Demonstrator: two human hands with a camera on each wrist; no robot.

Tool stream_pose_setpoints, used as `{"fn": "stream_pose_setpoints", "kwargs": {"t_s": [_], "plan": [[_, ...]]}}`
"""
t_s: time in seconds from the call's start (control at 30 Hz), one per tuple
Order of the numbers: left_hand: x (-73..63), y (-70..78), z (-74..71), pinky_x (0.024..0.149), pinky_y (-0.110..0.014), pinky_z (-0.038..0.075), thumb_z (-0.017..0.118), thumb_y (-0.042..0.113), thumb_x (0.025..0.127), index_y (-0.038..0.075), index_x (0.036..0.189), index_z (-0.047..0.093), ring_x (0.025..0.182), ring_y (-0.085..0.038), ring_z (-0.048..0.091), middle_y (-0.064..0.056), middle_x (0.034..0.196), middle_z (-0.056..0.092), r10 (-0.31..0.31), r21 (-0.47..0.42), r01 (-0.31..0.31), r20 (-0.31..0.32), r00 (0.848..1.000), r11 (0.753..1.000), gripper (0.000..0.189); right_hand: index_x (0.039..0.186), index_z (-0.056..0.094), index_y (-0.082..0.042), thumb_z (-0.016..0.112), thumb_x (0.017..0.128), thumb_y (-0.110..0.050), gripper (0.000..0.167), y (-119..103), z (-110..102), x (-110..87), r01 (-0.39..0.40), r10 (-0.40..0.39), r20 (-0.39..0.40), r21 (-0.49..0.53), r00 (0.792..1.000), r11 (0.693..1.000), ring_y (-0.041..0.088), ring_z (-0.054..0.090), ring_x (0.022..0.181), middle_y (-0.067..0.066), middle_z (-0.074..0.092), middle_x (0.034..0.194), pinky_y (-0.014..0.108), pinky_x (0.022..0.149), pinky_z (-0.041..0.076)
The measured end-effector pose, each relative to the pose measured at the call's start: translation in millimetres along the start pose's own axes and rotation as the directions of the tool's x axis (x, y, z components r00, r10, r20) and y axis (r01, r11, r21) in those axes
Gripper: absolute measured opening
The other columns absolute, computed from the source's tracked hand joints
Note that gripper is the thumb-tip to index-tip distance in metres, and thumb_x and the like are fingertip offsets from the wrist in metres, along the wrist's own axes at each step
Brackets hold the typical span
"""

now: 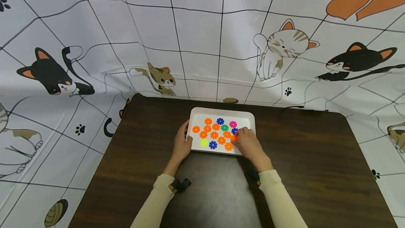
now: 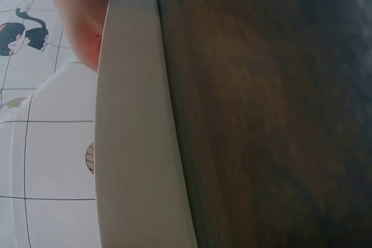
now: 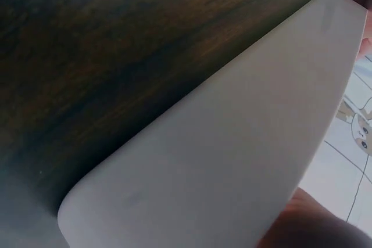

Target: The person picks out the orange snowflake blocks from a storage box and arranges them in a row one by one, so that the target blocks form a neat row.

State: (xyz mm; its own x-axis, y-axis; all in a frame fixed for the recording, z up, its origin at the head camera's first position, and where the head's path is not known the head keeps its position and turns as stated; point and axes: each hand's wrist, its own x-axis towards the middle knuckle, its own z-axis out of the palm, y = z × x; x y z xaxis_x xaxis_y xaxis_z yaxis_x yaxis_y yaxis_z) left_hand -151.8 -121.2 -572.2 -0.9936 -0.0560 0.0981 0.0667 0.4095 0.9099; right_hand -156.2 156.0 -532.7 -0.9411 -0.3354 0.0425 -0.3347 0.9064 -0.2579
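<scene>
A white rectangular tray (image 1: 221, 112) lies on the table, holding several notched plastic snowflake discs. Most are orange, like this orange disc (image 1: 214, 135); a yellow disc (image 1: 204, 142), a green disc (image 1: 224, 127), a pink disc (image 1: 232, 124) and a few blue discs, such as this blue disc (image 1: 213, 145), lie among them. My left hand (image 1: 182, 144) grips the tray's left side, thumb near the rim. Over the right part of the tray, my right hand (image 1: 250, 143) pinches another orange disc (image 1: 233, 138) at its fingertips. Both wrist views mostly show the tray's outer wall (image 2: 136, 114).
The dark brown wooden table (image 1: 316, 157) extends on both sides of the tray. Behind it and at the sides hangs a white sheet (image 1: 202, 27) with grid lines and printed cats. Dark wrist cameras sit on both wrists.
</scene>
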Motion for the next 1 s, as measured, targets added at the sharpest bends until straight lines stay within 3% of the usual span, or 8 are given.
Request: {"fn": "stream_pose_setpoints", "kwargs": {"t_s": [0.33, 0.7, 1.0], "plan": [[2.8, 3.9, 3.3, 0.115, -0.059, 0.04, 0.045, -0.004, 0.093, 0.008, 0.157, 0.036, 0.139, -0.039, 0.047, -0.02, 0.157, 0.044, -0.011, 0.0, 0.011, 0.025, 1.0, 1.0, 0.066, 0.117, 0.06, 0.007, 0.069, 0.096, -0.023, 0.038, 1.6, -1.4, -3.2, -0.007, 0.004, 0.033, 0.076, 0.999, 0.997, 0.034, 0.056, 0.095, 0.019, 0.062, 0.103, 0.046, 0.094, 0.051], [2.4, 2.7, 3.5, 0.114, -0.06, 0.039, 0.045, -0.006, 0.091, 0.005, 0.156, 0.037, 0.138, -0.042, 0.048, -0.023, 0.156, 0.044, -0.008, 0.002, 0.008, 0.003, 1.0, 1.0, 0.067, 0.117, 0.065, 0.005, 0.072, 0.095, -0.023, 0.036, 0.2, -8.7, -7.9, 0.07, -0.071, -0.076, -0.012, 0.995, 0.997, 0.034, 0.058, 0.094, 0.018, 0.065, 0.105, 0.044, 0.087, 0.053], [-0.8, 0.3, -2.9, 0.115, -0.061, 0.039, 0.044, -0.008, 0.09, 0.004, 0.156, 0.037, 0.138, -0.043, 0.048, -0.023, 0.157, 0.044, -0.018, -0.003, 0.018, -0.003, 1.0, 1.0, 0.067, 0.12, 0.064, 0.003, 0.072, 0.094, -0.021, 0.036, 8.0, -29.2, -10.4, 0.016, -0.017, -0.09, -0.009, 0.996, 1.0, 0.032, 0.055, 0.096, 0.017, 0.063, 0.106, 0.043, 0.086, 0.05]]}}
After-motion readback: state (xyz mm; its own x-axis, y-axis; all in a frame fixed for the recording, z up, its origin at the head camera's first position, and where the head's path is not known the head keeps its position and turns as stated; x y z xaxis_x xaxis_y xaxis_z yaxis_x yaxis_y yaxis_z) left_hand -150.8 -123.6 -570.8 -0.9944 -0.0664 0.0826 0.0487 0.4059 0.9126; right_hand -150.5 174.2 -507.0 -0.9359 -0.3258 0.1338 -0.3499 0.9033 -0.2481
